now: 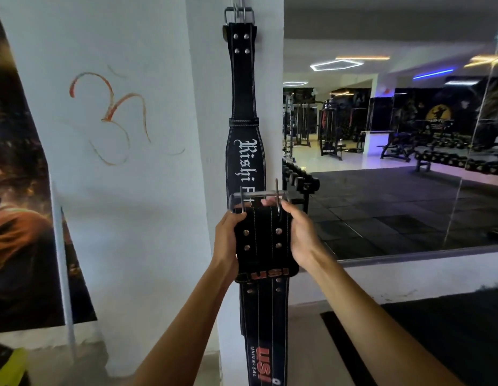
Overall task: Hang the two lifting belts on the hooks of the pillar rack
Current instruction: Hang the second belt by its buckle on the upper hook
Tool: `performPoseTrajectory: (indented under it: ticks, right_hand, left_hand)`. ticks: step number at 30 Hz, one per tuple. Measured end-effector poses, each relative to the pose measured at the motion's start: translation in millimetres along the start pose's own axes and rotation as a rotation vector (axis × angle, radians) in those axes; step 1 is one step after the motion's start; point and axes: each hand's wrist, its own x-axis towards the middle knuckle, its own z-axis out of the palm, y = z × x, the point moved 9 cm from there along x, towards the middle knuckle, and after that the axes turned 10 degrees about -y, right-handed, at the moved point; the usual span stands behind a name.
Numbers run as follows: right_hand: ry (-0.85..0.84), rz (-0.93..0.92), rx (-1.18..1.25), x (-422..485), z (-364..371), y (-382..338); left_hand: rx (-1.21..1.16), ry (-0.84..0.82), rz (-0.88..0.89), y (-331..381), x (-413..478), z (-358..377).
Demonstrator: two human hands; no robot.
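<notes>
One belt [243, 107] already hangs flat against the white pillar [203, 135], its buckle [239, 15] caught on a hook [240, 5] at the very top, long axis straight down. The second belt [265, 246] is held in front of it, lower, and also runs vertically, its tail dropping out of view at the bottom. The left hand [227, 240] grips the left edge of its buckle end, fingers curled round; the right hand [300, 235] clamps the right edge, with a fingertip up by the steel buckle [259, 199]. That buckle points upward with its prongs raised. The only hook I can see sits well above both hands, straight up the belt's own line, and it is taken; whether another is free, I cannot tell. Both hands are about level, neither clearly nearer, so I judge the next move is a straight lift.
</notes>
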Motion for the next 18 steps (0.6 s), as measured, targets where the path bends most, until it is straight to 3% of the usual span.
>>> performPoseTrajectory:
  ticks: [3,8,14,18]
  right_hand:
    - [0.022,-0.081,-0.028,-1.8,-5.4,-4.1]
    - [0.069,-0.141,-0.115,-2.8,-7.8,-0.6]
    - [0.113,-0.163,-0.097,3.7,-9.7,-6.5]
    - [0.139,-0.154,-0.079,9.3,-9.1,-12.1]
  left_hand:
    - [-0.052,-0.017,-0.006,1.6,0.5,7.1]
    - [0.035,0.161,-0.125,0.5,10.4,-9.8]
    - [0.01,-0.103,-0.374,-11.6,26.2,-8.8]
    - [-0.045,-0.198,-0.329,-3.6,23.4,-4.9]
